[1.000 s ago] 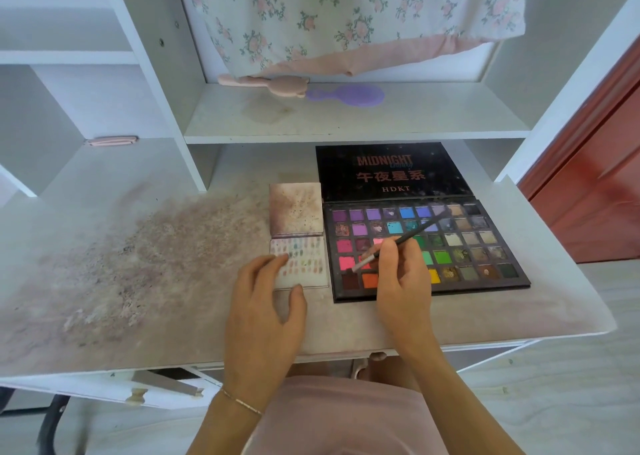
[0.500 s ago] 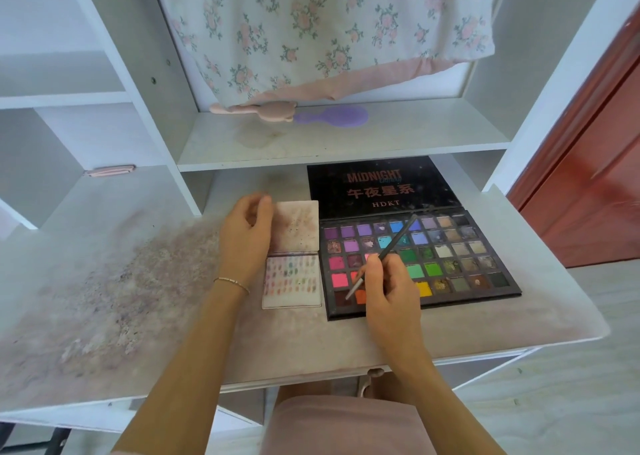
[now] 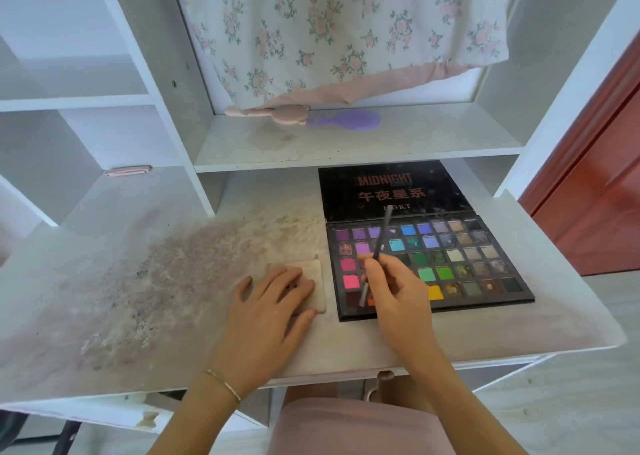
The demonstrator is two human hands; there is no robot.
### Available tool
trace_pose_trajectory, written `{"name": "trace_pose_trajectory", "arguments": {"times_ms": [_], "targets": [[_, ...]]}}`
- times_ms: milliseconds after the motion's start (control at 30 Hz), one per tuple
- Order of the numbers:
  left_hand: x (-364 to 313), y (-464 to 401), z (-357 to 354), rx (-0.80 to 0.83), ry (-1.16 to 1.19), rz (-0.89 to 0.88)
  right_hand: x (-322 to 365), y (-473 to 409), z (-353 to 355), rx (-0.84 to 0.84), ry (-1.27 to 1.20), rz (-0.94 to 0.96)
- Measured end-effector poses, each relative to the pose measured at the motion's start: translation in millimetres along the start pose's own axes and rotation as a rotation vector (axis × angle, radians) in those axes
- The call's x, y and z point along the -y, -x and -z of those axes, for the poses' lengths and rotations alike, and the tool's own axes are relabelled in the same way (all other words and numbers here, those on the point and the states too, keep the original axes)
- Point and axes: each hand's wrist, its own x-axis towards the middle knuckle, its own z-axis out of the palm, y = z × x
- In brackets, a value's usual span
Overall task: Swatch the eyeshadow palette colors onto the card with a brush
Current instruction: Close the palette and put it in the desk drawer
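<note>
Fingers of the left hand lay flat and spread on the card, beside the open palette; the right hand pinched the brush over its pans.

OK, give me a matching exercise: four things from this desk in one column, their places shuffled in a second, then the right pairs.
Things:
1. brush
2. card
3. palette
4. purple hairbrush

Places:
A. on the shelf above the desk
B. under the left hand
C. open on the desk, right of the card
D. in the right hand

Pairs: 1-D, 2-B, 3-C, 4-A
</note>
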Motion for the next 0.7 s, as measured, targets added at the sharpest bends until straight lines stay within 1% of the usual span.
{"name": "trace_pose_trajectory", "arguments": {"times_ms": [100, 233, 333, 400, 467, 600, 700], "targets": [[17, 5, 4, 0.019, 0.026, 0.058, 10, -10, -11, 0.123, 0.087, 0.037], [45, 1, 9, 0.019, 0.035, 0.128, 21, -33, -50, 0.308, 0.234, -0.016], [68, -7, 7, 0.059, 0.043, 0.176, 18, -50, -82, 0.385, 0.399, -0.031], [78, -14, 7, 0.065, 0.072, 0.207, 14, -59, -99, 0.387, 0.499, -0.038], [84, -19, 6, 0.067, 0.106, 0.234, 13, -65, -110, 0.355, 0.561, -0.012], [89, -24, -3, 0.032, 0.124, 0.254, 14, -71, -120, 0.325, 0.602, 0.03], [91, -23, -9, -0.002, 0.094, 0.242, 14, -74, -116, 0.379, 0.582, 0.077]]}}
